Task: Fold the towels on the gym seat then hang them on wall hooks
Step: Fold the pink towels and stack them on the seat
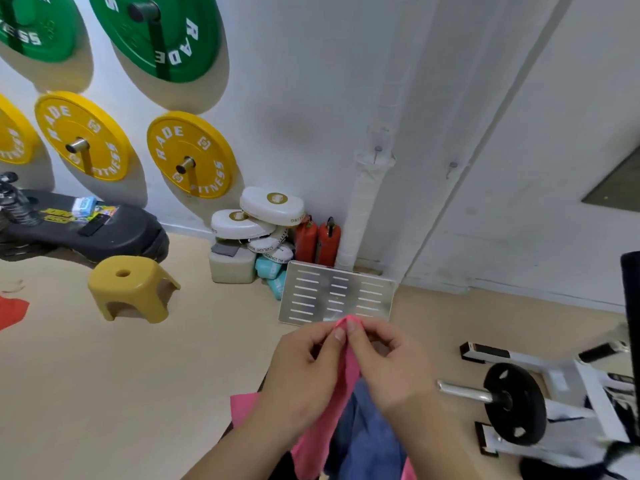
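Both of my hands hold a pink towel [349, 372] up in front of me at the bottom centre. My left hand [304, 368] and my right hand [388, 362] pinch its top edge together, fingertips almost touching. The pink cloth hangs down between my forearms. Under it lies a blue towel [367, 427], partly hidden by my arms. Two small wall hooks [377, 152] [452, 167] stick out of the white wall ahead, above my hands. The gym seat is hidden under the towels.
A metal perforated plate [336, 296] leans just beyond my hands. A yellow stool [133, 289] stands on the floor at left. White pads [263, 220] and red extinguishers [317, 240] sit by the wall. A barbell with a black plate [512, 403] lies at right. Green and yellow weight plates [190, 154] hang on the left wall.
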`<state>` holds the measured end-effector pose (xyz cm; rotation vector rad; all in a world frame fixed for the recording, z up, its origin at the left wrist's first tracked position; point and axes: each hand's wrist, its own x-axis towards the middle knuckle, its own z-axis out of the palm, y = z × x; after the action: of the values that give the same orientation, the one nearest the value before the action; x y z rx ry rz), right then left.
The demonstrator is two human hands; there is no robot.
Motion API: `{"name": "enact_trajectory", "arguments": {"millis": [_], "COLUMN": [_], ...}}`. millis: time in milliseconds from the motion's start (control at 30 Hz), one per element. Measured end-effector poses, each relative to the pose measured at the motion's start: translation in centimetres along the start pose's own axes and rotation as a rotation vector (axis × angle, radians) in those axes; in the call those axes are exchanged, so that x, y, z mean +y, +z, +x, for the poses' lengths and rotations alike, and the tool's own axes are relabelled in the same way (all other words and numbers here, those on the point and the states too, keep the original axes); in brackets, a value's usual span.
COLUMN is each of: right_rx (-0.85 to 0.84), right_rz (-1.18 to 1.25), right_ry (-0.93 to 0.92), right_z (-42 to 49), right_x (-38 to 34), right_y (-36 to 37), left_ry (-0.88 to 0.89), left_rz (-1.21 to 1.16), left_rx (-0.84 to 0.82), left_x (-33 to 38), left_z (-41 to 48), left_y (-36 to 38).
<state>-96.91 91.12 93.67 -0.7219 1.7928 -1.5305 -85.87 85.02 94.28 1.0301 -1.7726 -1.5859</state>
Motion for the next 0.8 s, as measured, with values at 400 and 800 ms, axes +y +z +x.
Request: {"name": "enact_trajectory", "arguments": {"millis": [400, 800], "right_rx": [-0.121, -0.371], "right_rz": [-0.120, -0.171], "right_ry": [-0.013, -0.074], "right_z": [0.4, 0.6], "right_x": [0.4, -1.6], "right_y": [-0.3, -4.3], "left_ry": [0.092, 0.141], "left_rz": [0.104, 0.091], "left_rx": [0.102, 0.191], "left_x": [-0.8, -0.9], "left_z": [0.5, 0.5], "left_y": [0.0, 1.7]}}
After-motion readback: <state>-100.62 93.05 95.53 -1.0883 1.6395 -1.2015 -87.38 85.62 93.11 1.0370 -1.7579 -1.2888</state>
